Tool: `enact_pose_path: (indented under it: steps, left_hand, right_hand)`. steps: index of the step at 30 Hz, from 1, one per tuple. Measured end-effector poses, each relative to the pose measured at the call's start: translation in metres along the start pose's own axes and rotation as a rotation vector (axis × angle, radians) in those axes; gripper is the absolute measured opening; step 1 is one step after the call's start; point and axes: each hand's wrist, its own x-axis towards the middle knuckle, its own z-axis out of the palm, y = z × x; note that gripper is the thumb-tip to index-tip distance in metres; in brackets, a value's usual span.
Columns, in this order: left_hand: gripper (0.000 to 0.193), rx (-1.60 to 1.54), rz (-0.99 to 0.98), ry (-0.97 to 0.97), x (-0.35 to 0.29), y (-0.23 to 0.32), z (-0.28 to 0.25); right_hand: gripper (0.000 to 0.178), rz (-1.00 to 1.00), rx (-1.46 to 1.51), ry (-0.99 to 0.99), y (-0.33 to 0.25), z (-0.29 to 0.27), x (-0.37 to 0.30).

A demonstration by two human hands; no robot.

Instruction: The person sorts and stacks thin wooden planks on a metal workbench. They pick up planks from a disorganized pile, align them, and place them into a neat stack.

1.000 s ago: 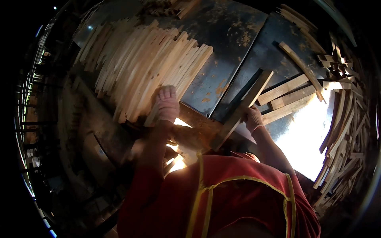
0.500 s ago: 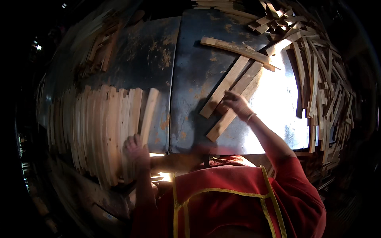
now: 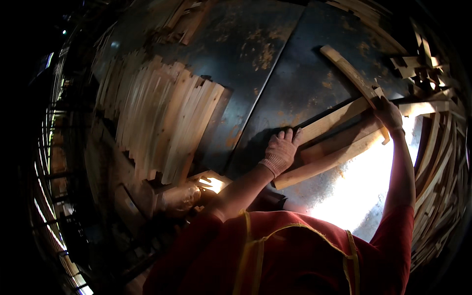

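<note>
L hand [image 3: 281, 151] at 8 o'clock end of plank [image 3: 334, 118], R hand [image 3: 390, 116] at 2 o'clock end; can't tell if gripping. Plank's over tbl [image 3: 301, 83], 2 o'clock; prob. stiff, lightish; best held both ends.

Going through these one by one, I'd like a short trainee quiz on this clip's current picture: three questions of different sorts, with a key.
1. True or false: the left hand is at the near end of a board.
2. How does the wood along the picture's right edge lie?
A) one even row
B) a jumbled heap
C) a square stack
3. Which hand is nearer the crosswise board?

Key:
1. True
2. B
3. The right hand
</note>
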Motion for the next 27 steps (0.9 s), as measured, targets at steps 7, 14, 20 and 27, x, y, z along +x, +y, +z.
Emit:
enact_pose_path:
  steps: [7, 14, 20, 27]
  left_hand:
    - [0.068, -1.674, -0.113, -0.406, -0.068, -0.063, -0.017]
    - [0.056, -1.898, -0.185, -0.295, -0.136, -0.068, 0.02]
    - [0.051, -1.613, -0.321, -0.087, -0.228, -0.17, 0.089]
    - [0.073, -0.791, -0.54, 0.48, -0.27, -0.219, 0.028]
  right_hand:
    - [0.074, 0.232, 1.53, -0.201, -0.117, 0.041, -0.134]
    - [0.048, 0.271, 1.589, -0.297, -0.331, 0.114, -0.219]
    - [0.033, 0.268, 1.754, -0.552, -0.42, 0.146, -0.19]
    - [0.06, -0.398, 0.973, -0.496, -0.554, 0.219, -0.171]
